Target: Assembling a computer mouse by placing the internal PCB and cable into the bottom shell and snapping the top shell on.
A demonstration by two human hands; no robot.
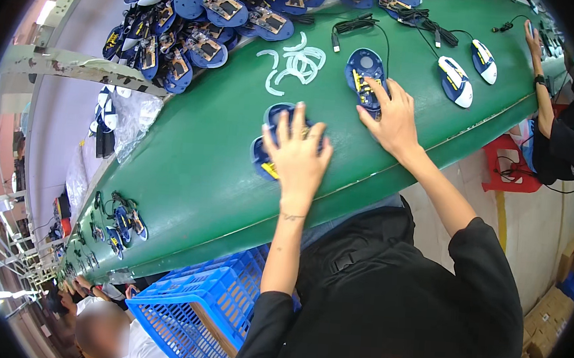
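My left hand [296,146] is spread open over two dark blue computer mouse shells, one farther [276,112] and one nearer [260,158]. The hand covers much of both shells, and whether it presses on them is unclear. To the right, my right hand [395,120] has its thumb and fingers around the near end of an open mouse base [366,60] with yellow parts inside. A black cord [387,49] runs from that base to a coiled cable with a plug [351,27]. Several pale curved strips [301,67] lie beyond my left hand.
Mouse shells with circuit boards [209,14] are heaped at the far left. Two white, blue and yellow mice [455,81] lie to the right on the green table [188,159]. Blue crates [206,286] stand at the near edge. Co-workers sit at both ends; a red stool [501,164] is at right.
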